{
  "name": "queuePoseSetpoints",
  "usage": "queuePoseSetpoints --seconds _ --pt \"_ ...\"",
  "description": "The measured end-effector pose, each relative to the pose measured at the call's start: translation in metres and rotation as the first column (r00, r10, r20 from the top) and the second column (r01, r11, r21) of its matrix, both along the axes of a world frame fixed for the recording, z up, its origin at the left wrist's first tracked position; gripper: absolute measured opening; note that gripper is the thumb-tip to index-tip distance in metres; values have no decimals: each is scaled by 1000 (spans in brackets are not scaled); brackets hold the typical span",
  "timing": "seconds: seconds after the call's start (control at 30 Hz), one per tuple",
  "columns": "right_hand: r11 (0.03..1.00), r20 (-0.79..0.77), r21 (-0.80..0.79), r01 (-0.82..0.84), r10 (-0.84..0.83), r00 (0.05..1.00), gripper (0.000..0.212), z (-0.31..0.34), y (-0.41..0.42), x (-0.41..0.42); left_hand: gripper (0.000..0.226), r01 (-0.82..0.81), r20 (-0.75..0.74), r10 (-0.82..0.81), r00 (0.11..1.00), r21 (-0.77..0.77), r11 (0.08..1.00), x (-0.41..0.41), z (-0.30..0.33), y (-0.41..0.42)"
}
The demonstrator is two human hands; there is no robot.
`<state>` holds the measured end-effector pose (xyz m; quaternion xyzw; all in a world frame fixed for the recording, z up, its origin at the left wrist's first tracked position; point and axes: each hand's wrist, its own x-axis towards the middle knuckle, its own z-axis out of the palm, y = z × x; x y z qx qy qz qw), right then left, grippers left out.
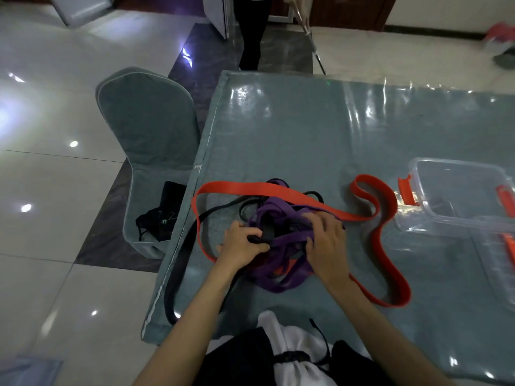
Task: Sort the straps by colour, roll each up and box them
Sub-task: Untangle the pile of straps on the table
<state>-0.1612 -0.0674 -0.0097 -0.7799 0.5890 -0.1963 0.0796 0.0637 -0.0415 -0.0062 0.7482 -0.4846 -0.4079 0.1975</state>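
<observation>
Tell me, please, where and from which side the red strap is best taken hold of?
Probably at the free loop of the red strap on the right, beside the clear box. It lies flat and alone on the table, away from the purple tangle, so come from above on the right and pinch across its width.

— Straps?
— Tangled heap near table's front-left. Purple strap [281,238] bunched in middle, many loops, unrolled. Red strap [387,246] widest, flat band, looping round the heap: across the top, out right toward the box, back along the near side. Black strap [178,263] narrow, threaded through the purple, trailing left over the table edge.
— Box?
— Clear plastic box [459,196], orange latches, open, at right, just beside the red loop. Contents hard to tell.
</observation>
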Motion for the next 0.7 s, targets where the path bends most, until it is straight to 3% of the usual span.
queuePoseSetpoints --seconds 0.03,0.1,0.2,0.37,0.53,0.6,0.7 --pt "987 9 -19 -162 162 987 72 3 -4 5 29 -33 -62 32 998 -28 999 3 5 -2" --pt "921 59 126 -369 365 929 82 9 -10 19 38 -49 -174 37 984 -64 997 9 21 -4" --pt "800 288 362 -479 392 874 77 13 -23 39 42 14 -235 -47 971 -143 990 18 49 -4" --pt "819 535 371 -438 197 822 23 25 -47 56 27 49 -383 -165 909 -295 954 31 83 1" --pt "958 335 130 -254 199 921 13 46 -68 55 21 -52 -498 -157 853 -380 924 40 93 0" --pt "981 343 56 -184 154 927 16 57 -77 56 24 -106 -572 -136 809 -370 923 42 92 -1" --pt "986 322 -1 -170 161 933 14 78 -87 56 29 -21 -557 -169 813 -319 948 44 95 -3"
